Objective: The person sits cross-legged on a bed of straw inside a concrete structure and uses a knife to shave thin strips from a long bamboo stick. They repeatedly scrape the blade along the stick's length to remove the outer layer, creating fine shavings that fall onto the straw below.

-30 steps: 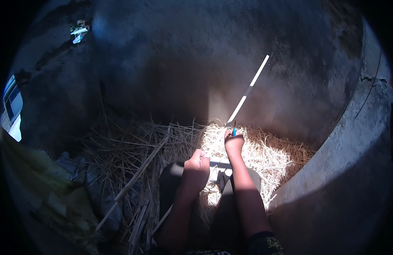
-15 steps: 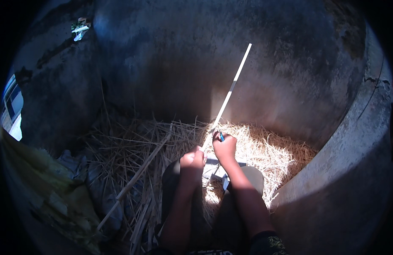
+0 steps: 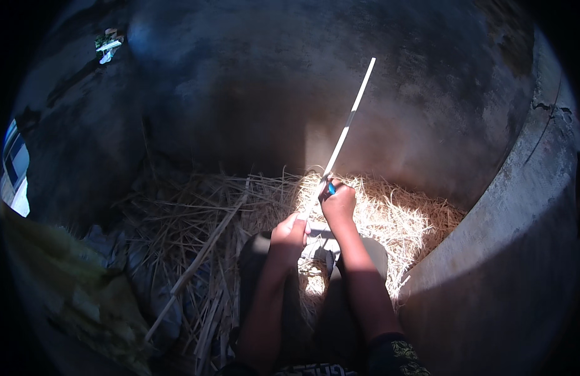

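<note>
A long, thin pale strip, like split bamboo or wood, slants up and away in front of me, its far end in the air before the wall. My left hand is closed around its near end, above my lap. Farther up the strip, my right hand is closed on a small blue-handled tool, pressed against the strip. The working end of that tool is too small and hidden to make out. Between my knees, below the hands, lies something pale and flat, partly covered by my arms.
Loose straw-like shavings cover the ground ahead, sunlit on the right. A longer stick lies among strips on the left. A dark wall stands ahead, a curved concrete ledge at right, yellowish cloth at left.
My right hand has slid a little up and away along the strip with the blue-handled tool. The left hand keeps its hold, and the view has shifted slightly.
</note>
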A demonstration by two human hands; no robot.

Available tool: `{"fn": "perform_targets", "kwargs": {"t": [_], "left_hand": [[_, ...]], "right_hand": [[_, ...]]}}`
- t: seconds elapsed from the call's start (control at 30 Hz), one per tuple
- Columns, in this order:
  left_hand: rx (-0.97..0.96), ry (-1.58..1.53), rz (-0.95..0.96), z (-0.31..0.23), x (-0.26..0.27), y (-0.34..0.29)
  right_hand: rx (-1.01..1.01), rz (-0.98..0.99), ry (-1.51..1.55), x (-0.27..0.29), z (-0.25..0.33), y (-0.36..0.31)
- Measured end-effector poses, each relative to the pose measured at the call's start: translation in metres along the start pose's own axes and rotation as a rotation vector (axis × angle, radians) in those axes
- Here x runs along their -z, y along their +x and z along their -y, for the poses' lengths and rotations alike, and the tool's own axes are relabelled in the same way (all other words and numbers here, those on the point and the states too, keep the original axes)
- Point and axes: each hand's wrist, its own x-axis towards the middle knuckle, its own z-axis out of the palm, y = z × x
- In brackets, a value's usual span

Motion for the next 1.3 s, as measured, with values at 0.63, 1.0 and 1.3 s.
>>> {"fn": "perform_targets", "kwargs": {"t": [0.63, 1.0, 1.3], "left_hand": [[-0.136, 0.278, -0.149, -0.016, -0.020, -0.020], [-0.467, 0.249, -0.230, -0.015, -0.001, -0.003], [-0.253, -0.041, -0.302, -0.025, -0.001, -0.010]], "right_hand": [[-0.189, -0.108, 0.150, 0.042, -0.016, 0.013], [0.496, -0.103, -0.138, 0.030, 0.015, -0.022], [0.731, -0.214, -0.134, 0.040, 0.038, -0.026]]}}
